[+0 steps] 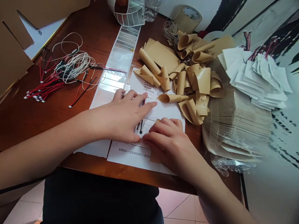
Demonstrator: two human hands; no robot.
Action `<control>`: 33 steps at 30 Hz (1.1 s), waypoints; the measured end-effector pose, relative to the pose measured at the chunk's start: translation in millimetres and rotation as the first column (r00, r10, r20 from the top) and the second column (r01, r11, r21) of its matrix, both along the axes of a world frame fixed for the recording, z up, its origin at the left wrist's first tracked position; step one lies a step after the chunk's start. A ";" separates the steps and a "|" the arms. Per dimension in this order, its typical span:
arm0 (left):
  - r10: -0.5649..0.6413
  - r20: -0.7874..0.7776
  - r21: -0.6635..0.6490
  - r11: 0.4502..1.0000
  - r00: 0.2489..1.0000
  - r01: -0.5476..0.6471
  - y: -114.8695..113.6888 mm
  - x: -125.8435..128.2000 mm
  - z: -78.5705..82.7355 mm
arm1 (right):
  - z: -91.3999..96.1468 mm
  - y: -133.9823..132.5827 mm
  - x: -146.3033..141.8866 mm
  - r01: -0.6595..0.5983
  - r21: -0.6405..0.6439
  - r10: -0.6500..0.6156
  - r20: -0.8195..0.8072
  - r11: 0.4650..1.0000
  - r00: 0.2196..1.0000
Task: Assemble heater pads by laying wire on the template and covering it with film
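My left hand (123, 116) lies palm down, fingers spread, over a white printed sheet (130, 157) marked "DRS-206DC-E0". Between my two hands, short black wires (141, 126) lie on the sheet, with a red bit showing by the left fingers. My right hand (168, 137) is closed, its fingers bent and thumb side near the left thumb tip. A piece of brown paper (154, 152) sticks out beneath the right fingers. How the fingers grip it is partly hidden.
Curled brown papers (181, 77) lie behind the sheet. Right stand a bagged stack of brown paper (240, 124) and white packets (259, 77) with wires. A tangle of red, black and white cables (70, 68) lies left, beside a glossy label strip (121, 53). Tape roll (188, 18) at back.
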State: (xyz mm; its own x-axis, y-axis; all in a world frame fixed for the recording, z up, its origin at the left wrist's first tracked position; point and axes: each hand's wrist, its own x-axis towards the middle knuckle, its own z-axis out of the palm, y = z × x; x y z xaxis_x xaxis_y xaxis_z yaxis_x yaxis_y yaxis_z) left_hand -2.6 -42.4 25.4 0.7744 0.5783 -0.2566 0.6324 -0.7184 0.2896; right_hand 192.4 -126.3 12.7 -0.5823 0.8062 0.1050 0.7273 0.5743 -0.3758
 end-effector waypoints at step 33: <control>0.004 -0.047 0.016 1.000 0.999 -0.003 -1.6 2.8 -1.2 | -7.7 3.9 2.7 -0.021 0.024 0.022 -0.037 0.999 0.999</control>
State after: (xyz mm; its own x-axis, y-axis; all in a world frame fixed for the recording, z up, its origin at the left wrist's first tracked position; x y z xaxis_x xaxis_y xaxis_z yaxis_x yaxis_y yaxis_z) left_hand 0.2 -44.0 24.2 0.7598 0.5852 -0.2833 0.6475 -0.7206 0.2481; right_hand 195.2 -122.3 5.0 -0.5945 0.7907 0.1458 0.7006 0.5984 -0.3887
